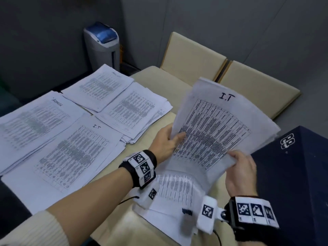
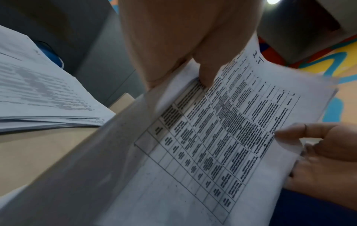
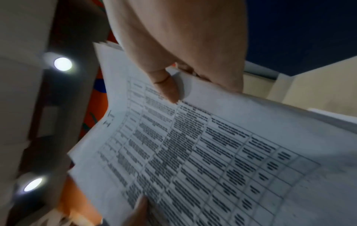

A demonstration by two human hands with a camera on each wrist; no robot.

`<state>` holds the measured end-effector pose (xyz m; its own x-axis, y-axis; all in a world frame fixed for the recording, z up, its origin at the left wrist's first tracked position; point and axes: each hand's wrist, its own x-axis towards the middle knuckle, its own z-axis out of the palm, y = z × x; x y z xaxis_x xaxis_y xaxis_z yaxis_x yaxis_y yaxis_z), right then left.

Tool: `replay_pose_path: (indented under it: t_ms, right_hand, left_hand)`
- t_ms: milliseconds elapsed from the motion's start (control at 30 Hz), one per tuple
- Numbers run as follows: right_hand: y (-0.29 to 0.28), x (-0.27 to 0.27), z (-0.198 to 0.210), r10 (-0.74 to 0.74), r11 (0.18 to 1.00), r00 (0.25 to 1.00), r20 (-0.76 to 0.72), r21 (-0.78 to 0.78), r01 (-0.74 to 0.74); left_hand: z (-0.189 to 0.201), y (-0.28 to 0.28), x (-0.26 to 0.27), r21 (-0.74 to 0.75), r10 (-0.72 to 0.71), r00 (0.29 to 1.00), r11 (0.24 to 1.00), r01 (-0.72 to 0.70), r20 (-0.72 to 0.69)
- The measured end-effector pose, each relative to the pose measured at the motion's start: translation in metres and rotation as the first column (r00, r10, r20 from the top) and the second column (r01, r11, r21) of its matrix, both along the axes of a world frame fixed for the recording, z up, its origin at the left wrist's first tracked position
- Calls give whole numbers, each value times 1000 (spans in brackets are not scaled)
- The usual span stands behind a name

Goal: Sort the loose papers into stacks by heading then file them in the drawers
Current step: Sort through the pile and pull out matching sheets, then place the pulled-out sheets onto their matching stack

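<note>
Both hands hold up a sheaf of printed sheets [image 1: 218,125] headed "I.T", tilted above the table. My left hand [image 1: 168,139] pinches its left edge with the thumb on the front; the same thumb shows in the left wrist view [image 2: 206,73]. My right hand [image 1: 239,167] grips the sheaf's lower right corner, thumb on top [image 3: 168,90]. On the table lie sorted stacks: an "I.T" stack [image 1: 71,153], an "ADMIN" stack [image 1: 33,125], and two more stacks [image 1: 99,86] [image 1: 136,109] behind. More loose sheets [image 1: 174,194] lie under my wrists.
A dark blue box-like unit [image 1: 291,183] stands at the right, close to my right hand. Beige chairs [image 1: 193,55] sit beyond the beige table [image 1: 159,77]. A grey bin with a blue lid [image 1: 103,45] stands against the wall.
</note>
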<state>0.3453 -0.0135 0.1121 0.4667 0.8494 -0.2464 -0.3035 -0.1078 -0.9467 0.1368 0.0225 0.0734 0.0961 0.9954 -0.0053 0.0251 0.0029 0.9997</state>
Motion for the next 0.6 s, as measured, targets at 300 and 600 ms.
replay_pose_path:
  t_ms: [300,600]
  right_hand:
    - [-24,-44,-79,190,981,873,450,-112,-156]
    - [11,-108,-57,147,989,858,491,-57,-137]
  left_hand:
    - [-69,-30,-36,-186,10,937,979,-80,-349]
    - [-72,-26,-101,-243,34,974,966,-89,-222]
